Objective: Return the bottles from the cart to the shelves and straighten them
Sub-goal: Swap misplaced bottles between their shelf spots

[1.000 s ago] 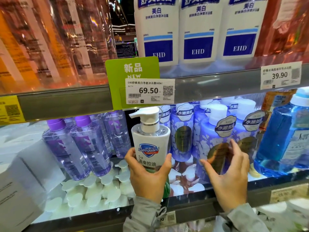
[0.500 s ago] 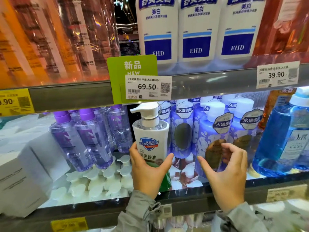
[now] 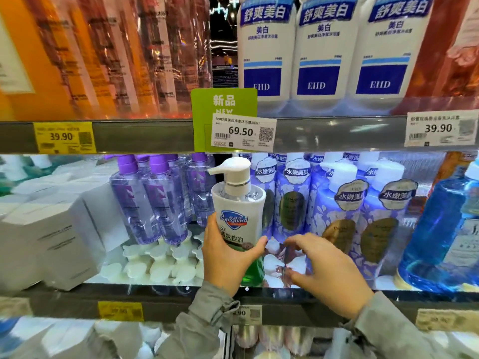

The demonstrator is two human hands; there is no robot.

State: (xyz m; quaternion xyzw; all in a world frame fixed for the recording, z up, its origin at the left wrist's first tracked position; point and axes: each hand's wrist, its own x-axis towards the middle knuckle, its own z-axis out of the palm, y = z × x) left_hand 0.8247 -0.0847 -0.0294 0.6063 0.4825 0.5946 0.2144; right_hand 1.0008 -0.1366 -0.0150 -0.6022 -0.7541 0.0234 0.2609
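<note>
Soap fills one pump bottle, so it is likely weighty. Its stiff, smooth plastic could slip, and the body looks a safer hold than the pump. Left hand wraps its lower half, upright at the front edge of the middle shelf. Right hand hovers just beside, fingers bent round nothing. Four floral bottles stand in front, and three EHD bottles stand above.

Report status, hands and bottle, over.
Left hand grips pump bottle, upright at shelf front. Right hand curled by flowered bottles, grip unclear. Purple bottles close on its left.
</note>
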